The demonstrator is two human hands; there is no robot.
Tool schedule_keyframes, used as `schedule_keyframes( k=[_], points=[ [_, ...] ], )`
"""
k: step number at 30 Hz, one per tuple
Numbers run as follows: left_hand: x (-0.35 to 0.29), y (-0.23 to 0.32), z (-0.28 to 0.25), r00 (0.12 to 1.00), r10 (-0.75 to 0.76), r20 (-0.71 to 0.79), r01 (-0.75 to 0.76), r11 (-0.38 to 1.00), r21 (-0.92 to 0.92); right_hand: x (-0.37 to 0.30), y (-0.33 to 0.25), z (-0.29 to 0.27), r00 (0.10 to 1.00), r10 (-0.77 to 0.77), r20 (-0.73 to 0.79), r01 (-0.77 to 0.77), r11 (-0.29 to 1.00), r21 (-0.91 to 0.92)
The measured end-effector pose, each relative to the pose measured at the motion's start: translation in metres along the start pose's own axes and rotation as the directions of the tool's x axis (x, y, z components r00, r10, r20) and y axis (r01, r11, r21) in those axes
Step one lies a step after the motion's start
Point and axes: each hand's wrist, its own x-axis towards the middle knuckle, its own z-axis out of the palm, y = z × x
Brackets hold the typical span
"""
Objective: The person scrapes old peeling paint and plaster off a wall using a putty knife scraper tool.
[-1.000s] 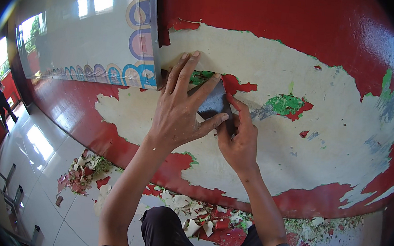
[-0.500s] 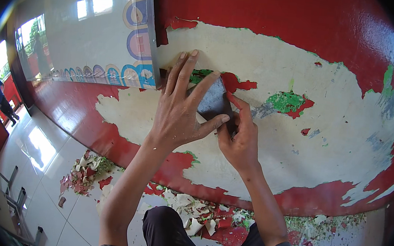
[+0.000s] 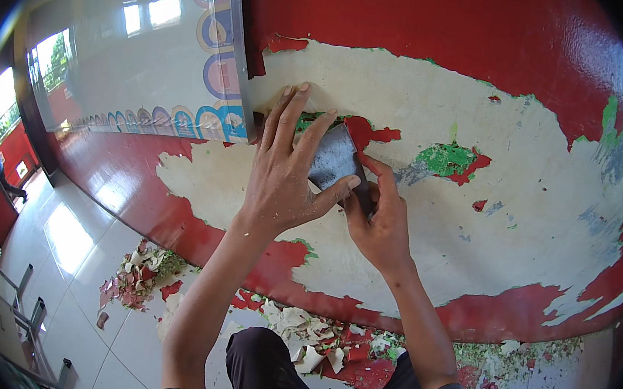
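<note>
A scraper (image 3: 333,156) with a broad grey metal blade lies against the wall (image 3: 412,233), its blade slanting up to the left. My right hand (image 3: 382,219) is closed round its dark lower end, with the index finger along the blade's right edge. My left hand (image 3: 284,166) is spread out over the blade's left side, thumb across its lower corner and fingers reaching up the wall. Patches of red paint (image 3: 372,133) and green paint remain around the blade's upper end. The blade's working edge is partly hidden behind my left fingers.
A glossy whiteboard (image 3: 138,53) with a colourful border hangs at upper left, its corner close to my left hand. Peeled paint flakes (image 3: 306,335) lie along the wall's foot, with another heap (image 3: 138,276) on the tiled floor. Metal-legged furniture (image 3: 34,318) stands at lower left.
The scraper's blade has tilted slightly and now catches more light, while both hands keep nearly the same hold. A person in the doorway at far left has moved mostly out of sight.
</note>
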Motion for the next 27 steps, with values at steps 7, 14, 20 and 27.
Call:
schedule_keyframes(
  k=[7, 14, 20, 27],
  points=[
    [0.007, 0.003, 0.001, 0.987, -0.115, -0.115, 0.102, 0.988, -0.113, -0.008, 0.010, 0.000, 0.987, -0.158, 0.001, 0.158, 0.987, -0.004],
    [0.021, 0.023, 0.006, 0.953, -0.257, -0.162, 0.263, 0.965, 0.016, -0.023, 0.008, -0.020, 0.985, -0.055, 0.164, 0.072, 0.992, -0.099],
    [0.027, 0.038, 0.014, 0.837, -0.512, -0.190, 0.497, 0.859, -0.124, -0.025, 0.011, -0.023, 0.978, -0.038, 0.207, 0.045, 0.999, -0.028],
    [0.033, 0.047, 0.013, 0.781, -0.605, -0.155, 0.580, 0.795, -0.178, -0.026, 0.017, -0.023, 0.973, -0.099, 0.211, 0.106, 0.994, -0.024]
  ],
)
